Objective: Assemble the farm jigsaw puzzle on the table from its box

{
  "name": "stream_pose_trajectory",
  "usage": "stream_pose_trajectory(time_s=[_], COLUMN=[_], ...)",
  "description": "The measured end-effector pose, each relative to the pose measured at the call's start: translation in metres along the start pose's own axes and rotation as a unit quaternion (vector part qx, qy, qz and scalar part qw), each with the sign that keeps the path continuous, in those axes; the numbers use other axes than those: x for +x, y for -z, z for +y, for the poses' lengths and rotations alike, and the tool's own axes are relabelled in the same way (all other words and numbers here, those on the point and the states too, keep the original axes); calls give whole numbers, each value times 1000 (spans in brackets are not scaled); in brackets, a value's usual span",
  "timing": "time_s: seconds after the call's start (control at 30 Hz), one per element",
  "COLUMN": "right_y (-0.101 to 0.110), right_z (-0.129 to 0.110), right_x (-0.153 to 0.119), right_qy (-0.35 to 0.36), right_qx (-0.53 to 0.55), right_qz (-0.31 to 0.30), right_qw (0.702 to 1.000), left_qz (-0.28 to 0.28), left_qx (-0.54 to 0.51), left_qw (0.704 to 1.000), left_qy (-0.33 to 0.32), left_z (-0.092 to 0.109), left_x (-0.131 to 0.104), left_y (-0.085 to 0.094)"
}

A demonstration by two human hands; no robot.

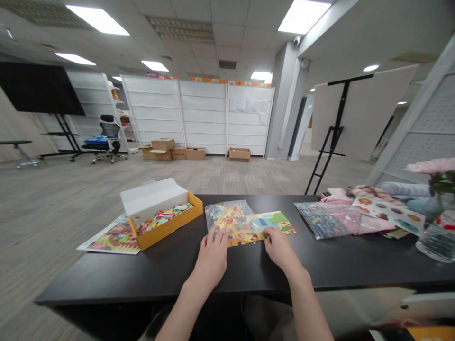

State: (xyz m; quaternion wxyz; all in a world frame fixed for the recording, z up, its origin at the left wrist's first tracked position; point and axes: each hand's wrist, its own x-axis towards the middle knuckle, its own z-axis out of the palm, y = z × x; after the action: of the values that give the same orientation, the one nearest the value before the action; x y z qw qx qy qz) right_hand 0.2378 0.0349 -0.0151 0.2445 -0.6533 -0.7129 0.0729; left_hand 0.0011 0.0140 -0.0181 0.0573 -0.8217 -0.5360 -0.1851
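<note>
Puzzle [276,219] is overlapped by clear bag [227,211] on desk [247,267], touched by left hand [213,251], fingers loosely extended, and right hand [278,245], fingers curled, grip unclear.

Person, two arms in view. Left grip [214,246]: bare hand, slender fingers, nails too small to make out. Right grip [279,247]: bare too, similar slim build. Left forearm [197,290] and right forearm [306,296] both bare down to the bottom edge, smooth, slim, tapering at the wrists. Below: dark grey-brown cloth [265,313] over a leg, probably trousers; looks plain, deep in shadow, weave and seams unclear.
</note>
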Motion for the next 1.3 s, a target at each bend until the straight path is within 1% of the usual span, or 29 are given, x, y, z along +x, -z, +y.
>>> stream_pose_trajectory(time_s=[0.07, 0.13, 0.2, 0.3, 0.4, 0.53, 0.63, 0.77, 0.9, 1.0, 1.1, 1.2, 1.3], right_y=[1, 2, 0, -3, -4, 3, 10, 19, 27, 29, 27, 24, 23], right_z=[-4, -11, -19, -31, -42, -49, -47, -41, -39, -42, -46, -47, -45], right_x=[-2, -5, -8, -11, -13, -19, -24, -32, -41, -46, -45, -41, -36], right_qy=[16, 45, 67, 82, 97, 93, 94, 103, 115, 97, 73, 66, 67], right_qx=[-1, -2, -4, -12, -13, -17, -15, -11, -10, -41, -74, -74, -52], right_qz=[-6, -15, -27, -46, -62, -96, -120, -131, -130, -118, -96, -72, -57], right_qw=[1000, 999, 997, 995, 993, 991, 988, 986, 985, 987, 990, 992, 995], left_qz=[-16, -21, -18, -5, 0, 10, 15, 8, 8, 14, 22, 68, 126], left_qx=[-12, -26, -39, -54, -75, -98, -108, -118, -104, -88, -68, -51, -62], left_qw=[1000, 999, 999, 998, 997, 995, 994, 993, 994, 996, 997, 996, 990], left_qy=[3, 0, -10, -27, -25, -20, -17, 0, 13, 12, 6, 8, -2], left_z=[-3, -8, -13, -23, -30, -33, -35, -35, -32, -30, -28, -24, -18], left_x=[4, 9, 15, 23, 29, 35, 35, 33, 33, 34, 32, 26, 15], left_y=[-2, -6, -10, -16, -18, -12, -5, 4, 10, 10, 8, 8, 15])
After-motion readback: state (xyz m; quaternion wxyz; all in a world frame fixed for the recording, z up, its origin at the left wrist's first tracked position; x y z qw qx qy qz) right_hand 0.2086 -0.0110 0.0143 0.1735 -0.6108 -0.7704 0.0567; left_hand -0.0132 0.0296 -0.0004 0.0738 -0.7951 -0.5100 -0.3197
